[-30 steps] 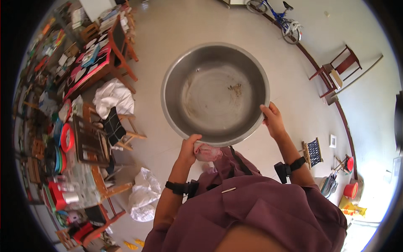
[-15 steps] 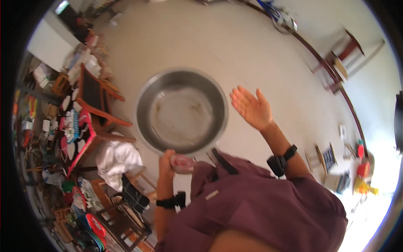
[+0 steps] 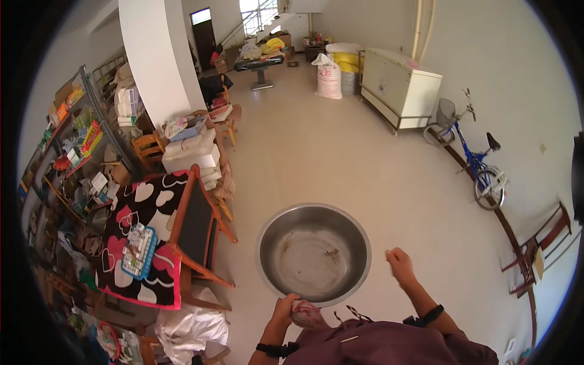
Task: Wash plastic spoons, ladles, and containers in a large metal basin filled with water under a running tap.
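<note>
Round basin [image 3: 304,264] at one o'clock from my left hand [image 3: 283,309], which grips its seven-o'clock rim. No long axis. My right hand [image 3: 399,266]: farther, apart, off its three o'clock; how closed, can't tell.

Person's attire, lower centre of the frame: a plum-coloured cloth garment [image 3: 395,347] with a small, pale, narrow tab [image 3: 349,339]; a dark, pale-flecked cord [image 3: 359,313] above it; black forearm bands [image 3: 433,314], one per arm; left hand [image 3: 283,309] and right hand [image 3: 400,265] bare.
</note>
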Demonstrator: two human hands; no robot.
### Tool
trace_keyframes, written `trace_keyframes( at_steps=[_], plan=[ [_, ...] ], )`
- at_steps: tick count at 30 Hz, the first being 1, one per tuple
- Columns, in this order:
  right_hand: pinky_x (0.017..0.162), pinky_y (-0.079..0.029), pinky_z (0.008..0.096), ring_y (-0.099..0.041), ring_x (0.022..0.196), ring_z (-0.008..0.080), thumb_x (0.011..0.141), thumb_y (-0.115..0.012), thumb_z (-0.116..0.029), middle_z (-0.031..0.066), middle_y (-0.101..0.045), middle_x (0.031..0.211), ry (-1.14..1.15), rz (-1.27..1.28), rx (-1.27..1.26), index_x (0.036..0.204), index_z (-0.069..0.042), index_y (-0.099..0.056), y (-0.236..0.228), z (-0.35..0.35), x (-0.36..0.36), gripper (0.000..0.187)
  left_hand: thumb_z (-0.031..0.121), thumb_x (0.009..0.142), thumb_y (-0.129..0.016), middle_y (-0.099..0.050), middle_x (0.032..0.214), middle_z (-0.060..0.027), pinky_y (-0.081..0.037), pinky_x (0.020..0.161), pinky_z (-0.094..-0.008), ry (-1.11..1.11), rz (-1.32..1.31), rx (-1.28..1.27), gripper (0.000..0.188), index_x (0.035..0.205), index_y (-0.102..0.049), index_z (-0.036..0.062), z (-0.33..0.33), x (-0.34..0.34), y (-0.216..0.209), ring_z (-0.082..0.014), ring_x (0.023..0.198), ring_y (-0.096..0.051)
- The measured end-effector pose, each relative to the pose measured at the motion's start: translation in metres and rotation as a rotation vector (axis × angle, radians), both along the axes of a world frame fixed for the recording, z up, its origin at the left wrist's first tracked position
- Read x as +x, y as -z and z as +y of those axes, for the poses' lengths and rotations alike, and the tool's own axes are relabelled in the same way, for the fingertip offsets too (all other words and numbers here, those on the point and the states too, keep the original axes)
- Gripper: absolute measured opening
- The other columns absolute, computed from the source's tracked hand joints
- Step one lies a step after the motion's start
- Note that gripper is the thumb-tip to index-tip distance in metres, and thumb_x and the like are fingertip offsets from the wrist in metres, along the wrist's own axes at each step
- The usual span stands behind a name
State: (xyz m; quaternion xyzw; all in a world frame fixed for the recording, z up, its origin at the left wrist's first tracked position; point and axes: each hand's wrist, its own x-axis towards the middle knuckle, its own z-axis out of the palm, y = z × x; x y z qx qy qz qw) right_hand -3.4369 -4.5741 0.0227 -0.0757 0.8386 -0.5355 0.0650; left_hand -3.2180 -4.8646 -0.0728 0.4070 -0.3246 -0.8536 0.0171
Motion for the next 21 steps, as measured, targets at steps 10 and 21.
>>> trace_keyframes(
  at_steps=[10,21],
  plan=[
    [0.064,-0.052,0.0395,-0.066,0.075,0.0237,0.083,-0.067,-0.020,0.0092,-0.066,0.076,-0.069,-0.008,0.895,0.090,-0.008,-0.058,0.218,0.030,-0.288,0.016,0.011,0.075,-0.066,-0.063,0.085,-0.0165,-0.056,0.063,-0.0395,0.081,-0.019,-0.057,0.026,0.087,-0.059,-0.0113,-0.237,-0.382,-0.020,-0.0265,0.071,-0.065],
    [0.078,-0.053,0.0330,-0.065,0.095,0.0264,0.075,-0.059,0.011,0.0136,-0.065,0.105,-0.056,0.233,0.110,0.108,-0.002,-0.061,0.073,-0.457,-0.741,0.036,0.008,0.078,-0.062,-0.063,0.076,-0.0121,-0.054,0.061,-0.0365,0.002,-0.081,-0.074,0.011,0.080,-0.060,-0.0024,-0.511,-0.723,-0.036,-0.0234,0.066,-0.063]
  ],
)
